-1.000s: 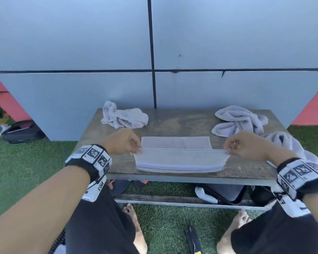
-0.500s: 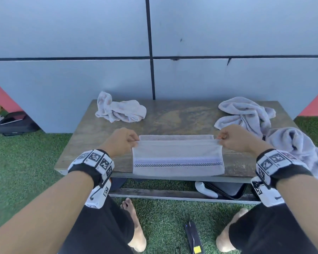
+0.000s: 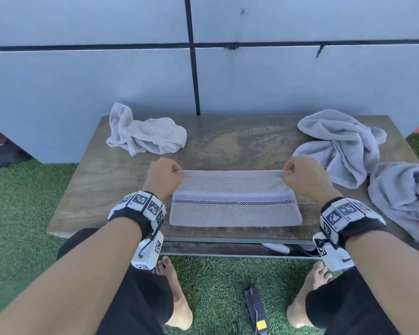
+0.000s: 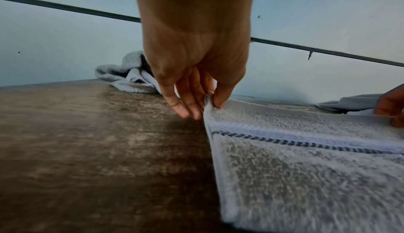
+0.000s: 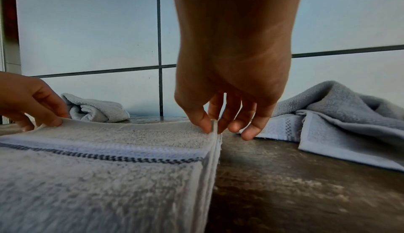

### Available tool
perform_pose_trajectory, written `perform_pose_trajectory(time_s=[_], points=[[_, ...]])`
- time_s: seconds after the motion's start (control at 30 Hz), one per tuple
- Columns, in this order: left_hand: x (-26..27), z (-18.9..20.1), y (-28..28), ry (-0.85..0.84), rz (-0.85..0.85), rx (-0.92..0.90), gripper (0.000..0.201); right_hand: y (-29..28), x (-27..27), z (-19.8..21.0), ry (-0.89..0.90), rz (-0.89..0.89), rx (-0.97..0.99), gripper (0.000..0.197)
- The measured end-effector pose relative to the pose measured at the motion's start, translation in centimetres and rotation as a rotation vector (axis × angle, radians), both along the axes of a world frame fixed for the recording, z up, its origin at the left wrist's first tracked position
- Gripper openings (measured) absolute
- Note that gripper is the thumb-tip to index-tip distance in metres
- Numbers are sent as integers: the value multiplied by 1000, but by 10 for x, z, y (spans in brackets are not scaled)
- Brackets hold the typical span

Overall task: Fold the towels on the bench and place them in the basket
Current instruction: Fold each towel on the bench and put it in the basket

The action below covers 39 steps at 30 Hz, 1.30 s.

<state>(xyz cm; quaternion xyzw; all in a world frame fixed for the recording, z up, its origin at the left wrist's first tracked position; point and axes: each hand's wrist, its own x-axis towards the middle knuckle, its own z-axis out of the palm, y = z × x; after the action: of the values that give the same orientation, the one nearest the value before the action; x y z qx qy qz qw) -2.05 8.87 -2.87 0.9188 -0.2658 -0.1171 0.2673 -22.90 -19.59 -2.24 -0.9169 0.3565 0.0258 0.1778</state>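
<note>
A pale grey towel (image 3: 235, 204) with a dark checked stripe lies folded across the front of the wooden bench (image 3: 102, 184). My left hand (image 3: 163, 176) pinches its far left corner (image 4: 208, 101) between thumb and fingers. My right hand (image 3: 305, 176) pinches the far right corner (image 5: 214, 126) the same way. The far edge is lifted slightly and stretched taut between both hands. The layers show stacked at the right edge in the right wrist view. No basket is in view.
A crumpled towel (image 3: 143, 136) lies at the bench's back left. Another crumpled towel (image 3: 341, 143) sits at the back right, and a third (image 3: 404, 199) hangs over the right end. A grey panelled wall (image 3: 276, 81) stands behind; artificial grass and my bare feet below.
Both hands carried the towel's near edge up and away, folding it over onto the far edge; the striped side now faces up.
</note>
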Motion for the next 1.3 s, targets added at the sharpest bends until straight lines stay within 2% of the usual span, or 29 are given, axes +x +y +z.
perform_pose_trajectory(time_s=[0.27,0.43,0.77,0.9,1.0,1.13,1.2,1.3], points=[[11,-4,-3,-4,-28,72,14,-9,10,-10,-15,38,-7,8],[18,0,-3,-15,-107,37,8,-12,14,-7,4,42,16,9],[22,-1,-7,24,-130,73,13,-16,19,-15,-7,84,7,8],[21,11,-4,47,-203,183,21,-12,16,-3,55,105,21,17],[21,29,-3,18,-227,195,25,-11,15,15,10,105,-9,18],[17,62,-7,-153,-186,76,17,-13,14,48,-192,127,-96,19],[15,71,-4,-279,-161,-87,9,-14,10,65,-331,125,-112,24],[4,73,9,-403,-142,-316,5,-9,-4,80,-503,91,-170,17]])
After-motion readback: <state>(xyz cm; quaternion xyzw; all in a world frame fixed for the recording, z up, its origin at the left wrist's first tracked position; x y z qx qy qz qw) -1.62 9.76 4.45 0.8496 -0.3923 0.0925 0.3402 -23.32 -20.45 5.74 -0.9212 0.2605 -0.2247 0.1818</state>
